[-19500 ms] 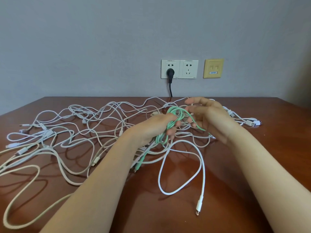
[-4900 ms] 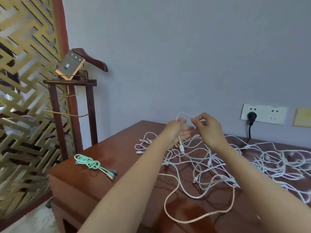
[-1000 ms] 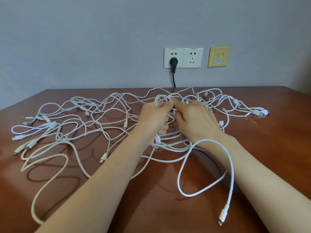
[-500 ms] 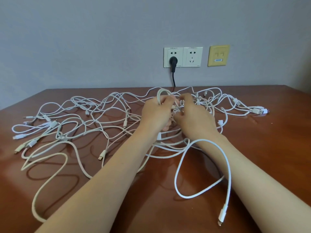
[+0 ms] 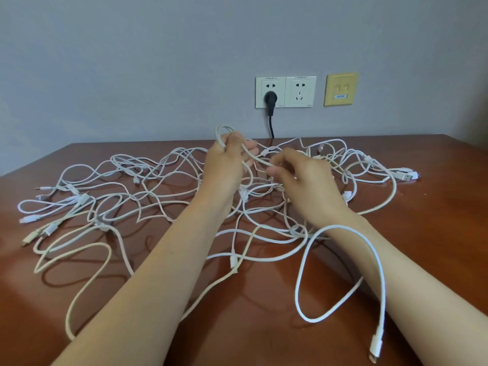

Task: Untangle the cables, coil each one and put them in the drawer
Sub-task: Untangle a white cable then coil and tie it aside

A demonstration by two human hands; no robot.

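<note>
My left hand (image 5: 224, 165) is covering its own fingertips, so I am not seeing how the cable loop (image 5: 217, 132) is running through the palm. My right hand (image 5: 303, 180) is hiding the cables (image 5: 148, 180) beneath it. Both forearms are running off the near edge, and the table (image 5: 435, 233) is getting cut off left, right and near. The black cord (image 5: 270, 125) is dropping behind the table's far edge. The yellow plate (image 5: 340, 89) is carrying print too small to read.

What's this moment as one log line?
step: untangling | left hand: grips cable loop | right hand: pinches same cable | pile: tangled on table
</note>
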